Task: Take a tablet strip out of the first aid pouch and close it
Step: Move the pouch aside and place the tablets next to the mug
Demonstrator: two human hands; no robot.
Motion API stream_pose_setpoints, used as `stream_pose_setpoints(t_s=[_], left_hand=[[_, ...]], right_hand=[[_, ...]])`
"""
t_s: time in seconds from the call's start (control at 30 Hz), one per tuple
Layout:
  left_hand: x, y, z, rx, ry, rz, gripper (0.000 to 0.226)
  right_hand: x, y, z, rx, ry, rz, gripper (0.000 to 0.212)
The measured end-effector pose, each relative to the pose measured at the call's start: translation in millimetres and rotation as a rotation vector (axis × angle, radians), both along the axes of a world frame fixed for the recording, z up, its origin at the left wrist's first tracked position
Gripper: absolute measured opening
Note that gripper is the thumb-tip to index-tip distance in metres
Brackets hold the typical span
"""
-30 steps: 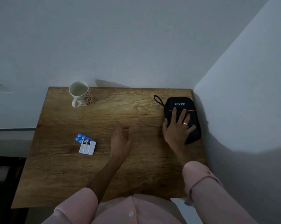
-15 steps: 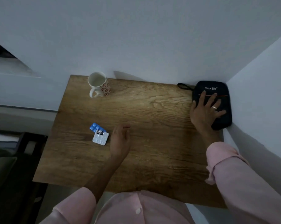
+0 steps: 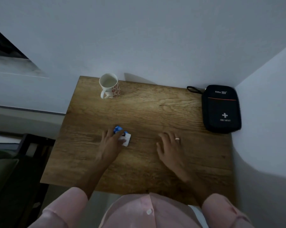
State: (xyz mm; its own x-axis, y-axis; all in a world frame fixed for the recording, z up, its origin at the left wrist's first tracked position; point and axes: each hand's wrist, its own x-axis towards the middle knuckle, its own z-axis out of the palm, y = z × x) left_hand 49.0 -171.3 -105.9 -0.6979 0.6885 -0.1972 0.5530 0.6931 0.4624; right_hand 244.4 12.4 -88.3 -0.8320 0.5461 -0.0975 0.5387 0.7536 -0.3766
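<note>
The black first aid pouch (image 3: pixel 221 109) lies shut in the table's far right corner, its wrist loop (image 3: pixel 193 90) trailing left. Two tablet strips, a blue one (image 3: pixel 118 128) and a white one (image 3: pixel 126 139), lie near the table's middle. My left hand (image 3: pixel 112 142) rests flat with its fingers spread over the strips' left side, partly covering them. My right hand (image 3: pixel 169 147), wearing a ring, lies flat on the bare wood, well clear of the pouch and holding nothing.
A white mug with red flowers (image 3: pixel 109 85) stands at the back left of the wooden table (image 3: pixel 155 106). Walls close the back and right sides. Dark furniture (image 3: pixel 15 162) sits left of the table.
My right hand has come off the pouch and moved down onto the table. My left hand has reached left onto the tablet strips. The camera has shifted.
</note>
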Motion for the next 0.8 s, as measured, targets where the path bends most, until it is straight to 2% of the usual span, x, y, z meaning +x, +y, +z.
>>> stream_pose_setpoints(t_s=[0.07, 0.13, 0.2, 0.33, 0.43, 0.57, 0.63, 0.8], left_hand=[[20, 30, 0, 0.036, -0.005, -0.030, 0.042], [43, 62, 2, 0.036, -0.042, -0.115, 0.044], [66, 90, 4, 0.044, -0.053, -0.200, 0.047], [91, 123, 7, 0.064, -0.054, -0.317, 0.040], [86, 126, 4, 0.061, -0.056, -0.354, 0.040], [75, 124, -3, 0.084, -0.068, -0.400, 0.041], [71, 124, -2, 0.103, -0.071, -0.393, 0.041], [71, 125, -1, 0.128, -0.087, -0.376, 0.044]], right_hand=[[-5, -9, -3, -0.123, -0.069, 0.023, 0.045], [-9, -11, -5, -0.204, -0.133, -0.030, 0.053], [-12, -8, -6, -0.246, -0.164, -0.124, 0.050], [-1, 1, -6, -0.374, -0.008, -0.427, 0.042], [8, 8, -2, -0.574, 0.112, -0.603, 0.030], [28, 27, 1, -0.774, 0.154, -0.705, 0.023], [36, 33, 8, -0.755, 0.181, -0.701, 0.021], [33, 25, 12, -0.342, 0.270, -0.586, 0.014]])
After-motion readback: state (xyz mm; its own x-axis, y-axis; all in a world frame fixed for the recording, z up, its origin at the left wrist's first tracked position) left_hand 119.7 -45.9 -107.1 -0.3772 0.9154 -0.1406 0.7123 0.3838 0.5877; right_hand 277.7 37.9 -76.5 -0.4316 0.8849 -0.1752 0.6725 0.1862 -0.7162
